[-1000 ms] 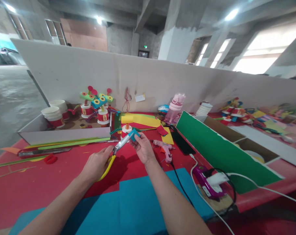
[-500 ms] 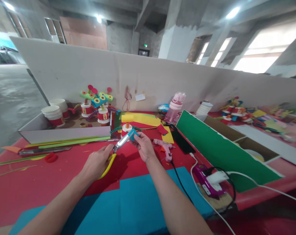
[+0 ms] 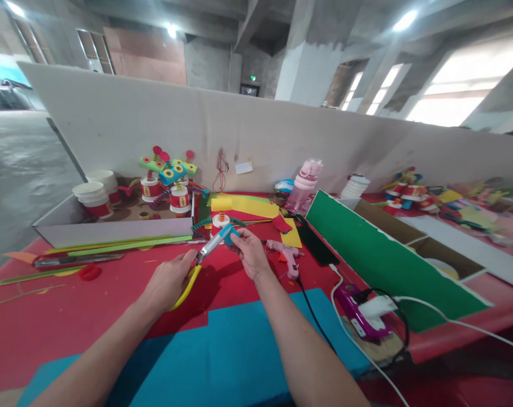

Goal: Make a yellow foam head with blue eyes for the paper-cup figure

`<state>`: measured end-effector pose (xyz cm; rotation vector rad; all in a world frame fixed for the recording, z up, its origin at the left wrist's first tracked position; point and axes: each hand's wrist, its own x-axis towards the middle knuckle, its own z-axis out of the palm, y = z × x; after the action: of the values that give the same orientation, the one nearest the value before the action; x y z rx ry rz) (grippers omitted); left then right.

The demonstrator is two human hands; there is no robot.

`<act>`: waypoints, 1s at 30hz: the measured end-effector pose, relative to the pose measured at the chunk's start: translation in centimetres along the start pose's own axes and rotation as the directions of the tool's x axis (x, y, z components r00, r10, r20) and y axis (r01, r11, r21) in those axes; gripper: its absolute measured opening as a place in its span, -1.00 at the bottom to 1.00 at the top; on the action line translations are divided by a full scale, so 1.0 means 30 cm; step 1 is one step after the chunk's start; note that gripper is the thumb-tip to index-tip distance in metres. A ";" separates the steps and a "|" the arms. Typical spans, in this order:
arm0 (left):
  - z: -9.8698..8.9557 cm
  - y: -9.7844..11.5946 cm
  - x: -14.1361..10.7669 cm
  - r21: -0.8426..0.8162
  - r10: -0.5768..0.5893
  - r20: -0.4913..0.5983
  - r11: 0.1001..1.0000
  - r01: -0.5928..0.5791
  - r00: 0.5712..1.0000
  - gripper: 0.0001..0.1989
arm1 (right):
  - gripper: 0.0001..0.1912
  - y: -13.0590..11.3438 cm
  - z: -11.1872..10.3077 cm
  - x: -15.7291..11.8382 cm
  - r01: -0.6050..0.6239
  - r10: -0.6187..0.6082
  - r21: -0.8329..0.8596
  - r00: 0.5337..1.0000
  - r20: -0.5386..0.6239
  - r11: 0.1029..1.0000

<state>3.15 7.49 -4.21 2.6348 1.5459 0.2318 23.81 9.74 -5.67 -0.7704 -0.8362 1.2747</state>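
Observation:
My left hand (image 3: 172, 281) is closed on the yellow-handled scissors (image 3: 189, 288), whose blades point up and to the right. Between my right hand's (image 3: 250, 252) thumb and fingers is a small blue paper piece (image 3: 228, 233); the blade tips lie against it. Just behind it stands a paper-cup figure (image 3: 221, 221) with a yellow roll on top and green coiled arms. A large blue sheet (image 3: 239, 350) lies under my forearms on the red table (image 3: 125, 305).
A white box (image 3: 125, 236) with cups and finished figures stands back left. To the right are a pink glue gun (image 3: 288, 257), a black phone (image 3: 318, 243), a purple power strip (image 3: 362, 319) with cables and a green-sided box (image 3: 379, 254).
The blue paper piece and the scissor tips have shifted very slightly. Both hands keep nearly the same place and grip.

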 end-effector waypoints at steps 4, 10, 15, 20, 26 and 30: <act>0.002 -0.003 0.000 0.008 0.011 -0.009 1.000 -0.011 1.000 -0.81 | -0.75 -0.002 -0.001 0.000 0.002 -0.002 0.012 1.000 0.000 1.000; -0.005 0.004 -0.002 -0.029 0.001 0.002 1.000 -0.001 1.000 -0.79 | -0.76 0.001 -0.006 0.003 -0.005 0.005 0.015 1.000 -0.001 1.000; -0.002 0.001 -0.002 -0.022 0.019 -0.001 1.000 -0.019 1.000 -0.78 | -0.75 -0.002 -0.008 0.004 0.008 -0.008 0.024 1.000 -0.001 1.000; -0.007 0.002 -0.003 0.012 0.014 0.000 1.000 -0.014 1.000 -0.78 | -0.74 -0.006 -0.007 0.003 0.004 -0.004 0.032 1.000 0.006 0.999; -0.014 0.008 -0.004 0.001 0.009 0.006 1.000 -0.009 1.000 -0.81 | -0.73 -0.009 -0.008 0.002 -0.003 0.003 0.038 1.000 0.003 0.999; -0.017 0.013 -0.008 -0.038 0.018 0.008 0.999 -0.018 1.000 -0.81 | -0.74 -0.011 -0.008 0.003 0.009 -0.008 0.054 1.000 -0.020 0.998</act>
<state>3.29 7.08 -3.68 2.6185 1.5009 0.2478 24.20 9.78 -5.49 -0.7338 -0.7853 1.2756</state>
